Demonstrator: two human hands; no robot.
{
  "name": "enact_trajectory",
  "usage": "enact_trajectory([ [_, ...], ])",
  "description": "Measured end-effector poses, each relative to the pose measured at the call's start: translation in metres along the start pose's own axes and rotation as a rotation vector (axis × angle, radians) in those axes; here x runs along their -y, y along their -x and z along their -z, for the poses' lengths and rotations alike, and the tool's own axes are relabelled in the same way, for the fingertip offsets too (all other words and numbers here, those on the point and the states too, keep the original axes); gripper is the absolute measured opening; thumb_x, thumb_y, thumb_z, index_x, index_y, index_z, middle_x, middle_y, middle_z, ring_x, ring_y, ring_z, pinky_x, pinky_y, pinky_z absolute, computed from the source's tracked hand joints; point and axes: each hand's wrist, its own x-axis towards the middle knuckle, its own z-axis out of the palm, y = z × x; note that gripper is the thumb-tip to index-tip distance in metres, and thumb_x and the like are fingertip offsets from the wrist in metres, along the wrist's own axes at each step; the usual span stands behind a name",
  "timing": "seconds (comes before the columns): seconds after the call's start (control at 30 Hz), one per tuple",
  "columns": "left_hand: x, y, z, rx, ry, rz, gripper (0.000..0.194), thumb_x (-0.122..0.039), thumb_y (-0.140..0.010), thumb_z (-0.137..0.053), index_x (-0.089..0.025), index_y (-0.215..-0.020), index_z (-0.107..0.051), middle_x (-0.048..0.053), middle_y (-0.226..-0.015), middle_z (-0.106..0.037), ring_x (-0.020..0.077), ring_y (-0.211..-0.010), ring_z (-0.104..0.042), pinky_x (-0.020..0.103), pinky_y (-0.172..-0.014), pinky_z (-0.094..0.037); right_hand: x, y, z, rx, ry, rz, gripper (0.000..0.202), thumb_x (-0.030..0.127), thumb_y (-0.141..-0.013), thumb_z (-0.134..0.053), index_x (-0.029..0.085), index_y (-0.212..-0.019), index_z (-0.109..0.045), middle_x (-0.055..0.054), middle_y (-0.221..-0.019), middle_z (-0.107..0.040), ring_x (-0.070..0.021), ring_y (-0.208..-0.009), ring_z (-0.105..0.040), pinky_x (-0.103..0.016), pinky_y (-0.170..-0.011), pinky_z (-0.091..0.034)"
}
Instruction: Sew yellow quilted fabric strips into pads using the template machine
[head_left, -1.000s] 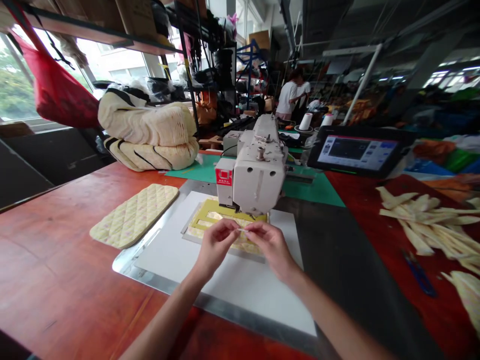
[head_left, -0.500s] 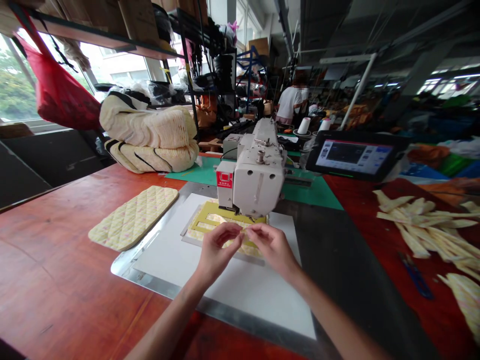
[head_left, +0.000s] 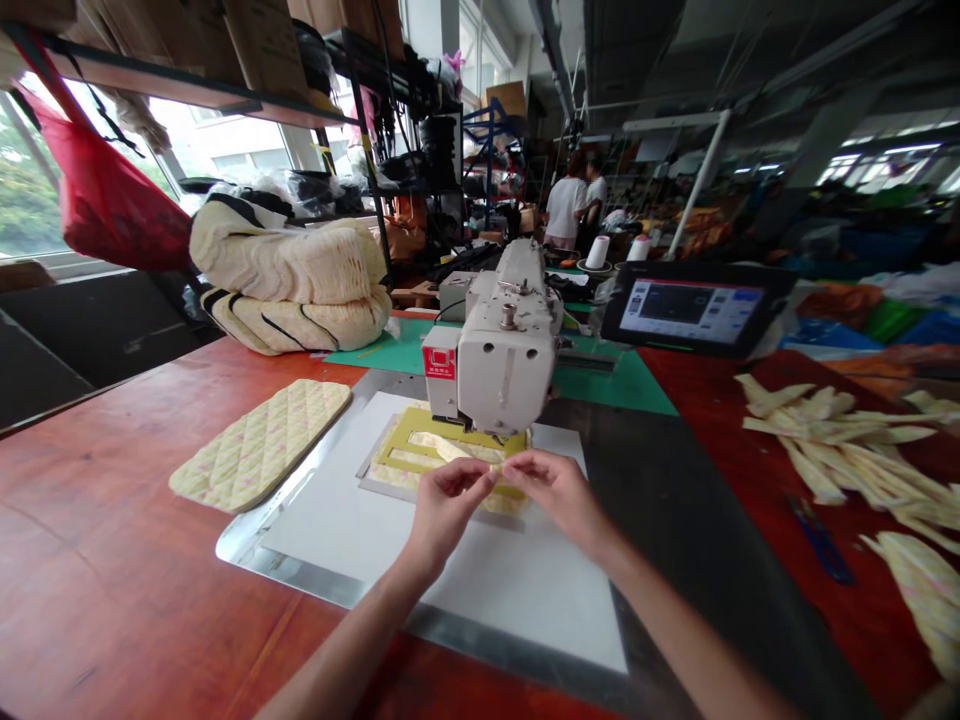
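Template [head_left: 418, 421] between pad [head_left: 259, 446] and fabric strips [head_left: 844, 432]

Reddish table [head_left: 97, 590] under a quilted pad [head_left: 262, 443], pale fabric strips [head_left: 821, 432] and blue-handled snips [head_left: 828, 553]

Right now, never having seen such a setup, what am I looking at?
One head-worn camera looks forward and down. The person's left hand and right hand, both bare, pinch a small pale piece; its full shape is hidden. Beyond stands a white sewing machine, with a lit screen to its right. Near the hands, a yellow frame lies on quilted cloth, over a white sheet. On the reddish table, a quilted pad lies left; loose strips and blue-handled snips lie right.
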Motion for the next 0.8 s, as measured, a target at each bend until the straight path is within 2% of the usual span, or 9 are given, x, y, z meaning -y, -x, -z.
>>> enact_trajectory([
  [0.07,0.003,-0.003,-0.008,0.035,-0.174,-0.187,0.017,-0.031,-0.088,-0.073,-0.015,-0.085,-0.074,0.007,-0.086,-0.073,0.016,-0.077,-0.064,0.026,-0.071,-0.049,0.008,0.0,0.027,0.094,0.054,-0.047,0.054,0.058,-0.076,-0.077,0.01,-0.099,-0.073,-0.011,-0.102,-0.07,-0.0147,-0.094,-0.068,-0.022,-0.088,-0.054],
  [0.1,0.005,-0.005,-0.012,0.071,-0.28,-0.319,0.013,-0.027,-0.09,-0.07,-0.015,-0.086,-0.074,0.007,-0.087,-0.073,0.0164,-0.079,-0.064,0.028,-0.073,-0.049,0.012,0.001,0.042,0.096,0.077,-0.064,0.055,0.057,-0.075,-0.078,0.01,-0.101,-0.073,-0.011,-0.105,-0.069,-0.0152,-0.096,-0.068,-0.024,-0.091,-0.054],
  [0.2,0.01,-0.017,-0.018,0.222,-0.602,-0.739,0.009,-0.016,-0.094,-0.063,-0.014,-0.092,-0.071,0.008,-0.089,-0.072,0.0187,-0.086,-0.063,0.032,-0.08,-0.05,0.022,0.002,0.078,-0.014,0.134,-0.079,0.059,0.059,-0.073,-0.078,0.011,-0.106,-0.073,-0.012,-0.112,-0.068,-0.0169,-0.101,-0.068,-0.027,-0.097,-0.054],
  [0.3,0.015,-0.03,-0.014,0.377,-0.917,-0.99,0.014,-0.015,-0.098,-0.055,-0.011,-0.095,-0.069,0.01,-0.088,-0.069,0.0211,-0.088,-0.063,0.034,-0.08,-0.051,0.025,0.003,0.094,-0.093,0.179,-0.085,0.062,0.063,-0.07,-0.079,0.011,-0.105,-0.074,-0.012,-0.11,-0.069,-0.0179,-0.099,-0.068,-0.028,-0.093,-0.055],
  [0.37,0.018,-0.036,-0.008,0.427,-1.066,-1.056,0.018,-0.014,-0.1,-0.051,-0.01,-0.094,-0.068,0.011,-0.089,-0.067,0.022,-0.09,-0.063,0.035,-0.082,-0.052,0.023,0.001,0.094,-0.097,0.195,-0.079,0.062,0.064,-0.071,-0.077,0.011,-0.103,-0.074,-0.012,-0.108,-0.069,-0.0181,-0.097,-0.068,-0.029,-0.091,-0.055],
  [0.57,0.023,-0.049,0.012,0.411,-1.248,-1.082,0.019,-0.013,-0.101,-0.048,-0.007,-0.098,-0.066,0.012,-0.092,-0.066,0.0244,-0.091,-0.062,0.038,-0.08,-0.054,0.007,-0.008,0.087,-0.03,0.225,-0.025,0.051,0.056,-0.08,-0.072,0.01,-0.102,-0.075,-0.011,-0.103,-0.07,-0.0178,-0.095,-0.068,-0.029,-0.089,-0.055],
  [0.8,0.028,-0.059,0.009,0.43,-1.305,-1.091,0.017,-0.011,-0.1,-0.049,-0.007,-0.098,-0.066,0.01,-0.089,-0.065,0.022,-0.084,-0.059,0.035,-0.077,-0.052,0.01,-0.013,0.082,-0.023,0.244,0.013,0.043,0.051,-0.085,-0.068,0.011,-0.1,-0.076,-0.009,-0.101,-0.07,-0.0153,-0.091,-0.067,-0.026,-0.088,-0.054],
])
